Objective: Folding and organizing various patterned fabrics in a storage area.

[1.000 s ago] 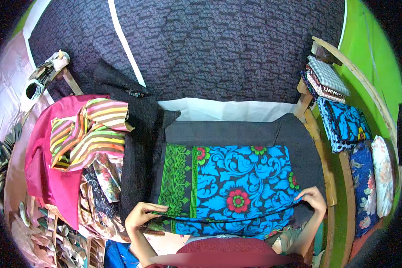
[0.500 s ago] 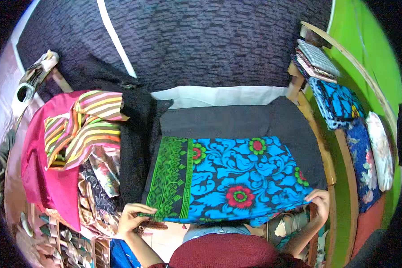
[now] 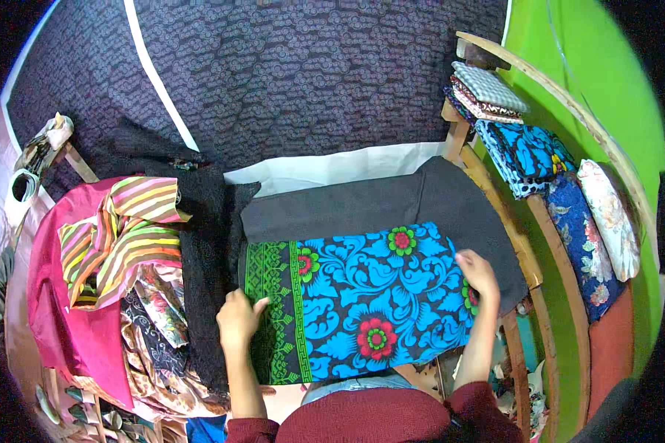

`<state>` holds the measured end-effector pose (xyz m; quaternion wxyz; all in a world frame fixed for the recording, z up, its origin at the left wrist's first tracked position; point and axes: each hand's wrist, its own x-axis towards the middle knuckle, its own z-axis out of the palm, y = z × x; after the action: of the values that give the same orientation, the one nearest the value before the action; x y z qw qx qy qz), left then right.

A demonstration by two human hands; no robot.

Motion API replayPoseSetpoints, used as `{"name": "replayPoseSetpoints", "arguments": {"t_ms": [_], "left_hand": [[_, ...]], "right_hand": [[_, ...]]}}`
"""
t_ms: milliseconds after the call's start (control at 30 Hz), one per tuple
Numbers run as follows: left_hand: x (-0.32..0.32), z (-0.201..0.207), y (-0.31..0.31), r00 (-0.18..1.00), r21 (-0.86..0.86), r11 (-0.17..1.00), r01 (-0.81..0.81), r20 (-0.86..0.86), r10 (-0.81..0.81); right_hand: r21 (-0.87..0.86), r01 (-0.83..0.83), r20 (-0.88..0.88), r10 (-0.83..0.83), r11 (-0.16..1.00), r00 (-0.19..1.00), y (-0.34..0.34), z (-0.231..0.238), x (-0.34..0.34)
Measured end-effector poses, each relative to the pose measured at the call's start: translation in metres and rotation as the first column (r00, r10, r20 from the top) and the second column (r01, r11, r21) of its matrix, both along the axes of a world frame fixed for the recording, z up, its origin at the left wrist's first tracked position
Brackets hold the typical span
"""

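Observation:
A patterned cloth [image 3: 391, 288] in black and bright blue, with red flowers and a green border on its left, lies over a plain dark grey cloth [image 3: 332, 210] in front of me. Beside the green border rests my left hand [image 3: 238, 321], open, its thumb held apart from the fingers over the cloth's left edge. At the opposite edge, my right hand [image 3: 480, 275] is open with its fingers laid on the upper right part of the cloth. The near edge of the patterned cloth hangs down by my lap.
To the left are a striped cloth [image 3: 125, 244], a magenta cloth [image 3: 52, 295] and a black fuzzy cloth [image 3: 205, 280]. Folded fabrics [image 3: 488, 92] sit on a wooden rack [image 3: 543, 288] at the right. A dark patterned sheet [image 3: 310, 81] spreads across the back.
Both hands have left the cloth's near edge and moved up to its sides. The patterned cloth now lies flatter, its near edge lower. The whole view has shifted slightly.

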<state>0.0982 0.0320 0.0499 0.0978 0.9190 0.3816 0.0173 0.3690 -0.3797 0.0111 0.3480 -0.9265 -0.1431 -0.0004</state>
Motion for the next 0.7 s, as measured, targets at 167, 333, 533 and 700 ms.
{"name": "replayPoseSetpoints", "arguments": {"t_ms": [167,333,533,700], "left_hand": [[0.065,-0.038,0.018,0.985,0.19,0.968,-0.163,0.091,0.148],[0.075,-0.049,0.031,0.932,0.071,0.963,-0.258,0.282,0.229],[0.064,-0.047,0.035,0.846,-0.072,0.965,-0.254,0.468,0.257],[0.052,-0.051,0.011,0.848,0.055,0.96,-0.276,0.484,0.216]], "right_hand": [[-0.132,0.177,0.104,-0.164,0.975,0.981,0.076,-0.012,0.05],[-0.263,0.124,-0.049,-0.141,0.957,0.989,0.092,-0.007,0.063],[0.442,-0.062,-0.379,0.249,0.895,0.892,0.091,-0.006,0.049],[0.73,-0.081,-0.127,0.251,0.679,0.96,0.087,0.034,0.029]]}}
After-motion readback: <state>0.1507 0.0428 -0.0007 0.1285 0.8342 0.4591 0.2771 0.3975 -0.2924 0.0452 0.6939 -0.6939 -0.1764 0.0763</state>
